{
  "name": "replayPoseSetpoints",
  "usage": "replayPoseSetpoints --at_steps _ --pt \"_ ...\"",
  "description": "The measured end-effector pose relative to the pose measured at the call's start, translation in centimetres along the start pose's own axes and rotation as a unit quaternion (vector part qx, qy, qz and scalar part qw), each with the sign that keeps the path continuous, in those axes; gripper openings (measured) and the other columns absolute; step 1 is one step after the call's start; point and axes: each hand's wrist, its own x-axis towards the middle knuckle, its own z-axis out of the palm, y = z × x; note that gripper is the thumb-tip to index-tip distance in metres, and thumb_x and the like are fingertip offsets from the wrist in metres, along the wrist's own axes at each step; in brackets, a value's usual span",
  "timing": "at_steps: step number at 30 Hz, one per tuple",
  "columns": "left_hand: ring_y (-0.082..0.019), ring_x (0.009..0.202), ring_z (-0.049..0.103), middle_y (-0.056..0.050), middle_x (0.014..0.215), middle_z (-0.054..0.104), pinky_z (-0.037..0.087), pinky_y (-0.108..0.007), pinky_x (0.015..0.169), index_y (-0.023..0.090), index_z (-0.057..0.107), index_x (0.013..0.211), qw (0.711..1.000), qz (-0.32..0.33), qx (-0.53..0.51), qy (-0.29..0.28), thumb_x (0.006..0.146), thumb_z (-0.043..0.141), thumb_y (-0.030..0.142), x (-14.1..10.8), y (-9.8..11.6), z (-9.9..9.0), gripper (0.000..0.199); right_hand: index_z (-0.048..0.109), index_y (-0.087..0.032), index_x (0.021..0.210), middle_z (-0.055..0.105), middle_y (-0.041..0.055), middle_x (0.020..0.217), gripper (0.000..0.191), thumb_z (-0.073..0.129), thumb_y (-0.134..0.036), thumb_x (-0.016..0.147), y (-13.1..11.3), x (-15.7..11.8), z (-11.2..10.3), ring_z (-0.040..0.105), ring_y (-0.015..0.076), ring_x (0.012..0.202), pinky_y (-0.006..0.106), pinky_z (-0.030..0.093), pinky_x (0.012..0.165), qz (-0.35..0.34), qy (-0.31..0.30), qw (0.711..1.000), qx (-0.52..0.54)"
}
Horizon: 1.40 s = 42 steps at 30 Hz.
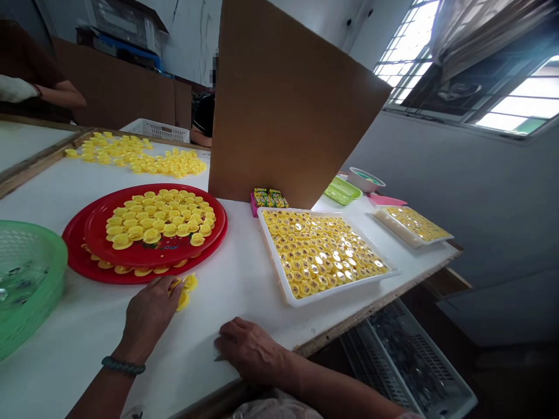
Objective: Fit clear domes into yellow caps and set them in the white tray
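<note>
My left hand (151,314), with a braided band on its wrist, has its fingers closed on one of a few small yellow plastic cups (190,283) lying on the white table in front of the red trays. My right hand (251,350) rests near the table's front edge with its fingers curled; a small clear bit seems to show at the fingertips, too faint to name. Many yellow cups stand on the upper red tray (94,230), and more show on the red tray (72,256) beneath it.
A green basket (48,308) with clear pieces stands at left. To the right are white trays (279,273) of filled yellow cups, a pink box (254,206) and a cardboard panel (288,110). Loose yellow cups (174,163) lie behind. Two other people are across the table.
</note>
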Motion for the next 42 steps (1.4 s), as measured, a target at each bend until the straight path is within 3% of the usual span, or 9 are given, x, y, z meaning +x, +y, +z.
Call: replayPoseSetpoints --at_steps 4,10,15,20,28,33,36,39,42 --pt "-0.020 0.075 0.063 -0.007 0.084 0.069 0.045 -0.028 0.064 0.017 0.063 0.088 0.999 -0.017 0.011 -0.025 0.084 0.039 0.036 0.2 0.6 0.1 0.031 0.056 -0.014 0.085 0.058 0.0073 0.085 0.012 0.045 -0.018 0.090 0.0 1.4 0.0 0.050 0.0172 0.081 0.029 0.043 0.076 -0.022 -0.011 1.000 -0.009" --pt "-0.020 0.074 0.062 -0.007 0.083 0.069 0.040 -0.028 0.064 0.018 0.063 0.082 0.991 -0.126 0.053 -0.005 0.085 0.039 0.033 0.3 0.7 -0.9 0.028 0.054 -0.018 0.118 0.057 0.0114 0.112 0.035 0.057 -0.019 0.083 0.9 -0.3 -0.1 0.049 0.0216 0.102 0.034 0.046 0.085 0.065 0.031 0.990 0.118" --pt "-0.023 0.077 0.062 -0.009 0.085 0.069 0.039 -0.029 0.062 0.016 0.063 0.090 0.981 -0.161 0.068 -0.083 0.083 0.043 0.037 0.3 0.7 -0.7 0.029 0.068 -0.020 0.094 0.059 0.0091 0.106 0.023 0.051 -0.008 0.082 1.1 -2.2 0.8 0.056 0.0174 0.091 0.027 0.049 0.073 0.094 0.037 0.976 0.191" --pt "-0.021 0.077 0.062 -0.006 0.084 0.069 0.038 -0.027 0.062 0.018 0.062 0.098 0.984 -0.138 0.016 -0.110 0.081 0.048 0.035 0.1 1.3 -0.2 0.028 0.067 -0.020 0.098 0.062 0.0076 0.096 0.020 0.053 -0.017 0.085 1.9 -3.3 -0.7 0.059 0.0169 0.089 0.029 0.048 0.079 0.176 0.074 0.954 0.231" --pt "-0.016 0.072 0.062 -0.002 0.079 0.069 0.041 -0.023 0.063 0.018 0.061 0.099 0.976 -0.127 -0.116 -0.134 0.078 0.053 0.033 -0.3 2.5 1.2 0.027 0.064 -0.017 0.087 0.057 0.0025 0.089 0.019 0.064 -0.008 0.071 0.7 -3.5 -1.3 0.056 0.0117 0.073 0.021 0.044 0.065 0.197 -0.032 0.944 0.262" --pt "-0.016 0.071 0.063 -0.002 0.079 0.068 0.044 -0.024 0.063 0.020 0.059 0.102 0.979 -0.126 -0.150 -0.061 0.079 0.051 0.040 -0.6 3.1 0.8 0.032 0.063 -0.018 0.076 0.060 -0.0006 0.075 0.006 0.065 -0.012 0.073 -0.1 -1.8 -1.0 0.055 0.0109 0.068 0.020 0.041 0.063 0.193 0.023 0.931 0.308" --pt "-0.016 0.068 0.062 -0.002 0.078 0.069 0.046 -0.024 0.062 0.019 0.063 0.095 0.949 -0.120 -0.267 -0.113 0.077 0.054 0.048 -0.5 4.0 0.4 0.035 0.062 -0.018 0.074 0.060 -0.0012 0.069 0.004 0.064 -0.021 0.076 0.6 0.1 -1.5 0.055 0.0113 0.065 0.022 0.042 0.063 0.254 0.127 0.889 0.360" --pt "-0.015 0.065 0.060 -0.003 0.078 0.070 0.048 -0.025 0.061 0.018 0.066 0.090 0.878 -0.096 -0.405 -0.238 0.075 0.057 0.048 -0.5 5.3 0.3 0.034 0.060 -0.017 0.076 0.059 -0.0016 0.063 0.012 0.063 -0.029 0.076 1.4 2.6 -2.3 0.056 0.0115 0.059 0.023 0.045 0.059 0.298 0.211 0.783 0.504" --pt "-0.015 0.063 0.059 -0.004 0.076 0.069 0.049 -0.027 0.061 0.016 0.067 0.091 0.835 -0.145 -0.479 -0.231 0.072 0.061 0.045 -0.6 5.8 0.4 0.035 0.058 -0.016 0.077 0.061 -0.0005 0.063 0.021 0.066 -0.034 0.072 1.7 4.7 -2.7 0.059 0.0127 0.060 0.027 0.048 0.061 0.281 0.263 0.674 0.630"
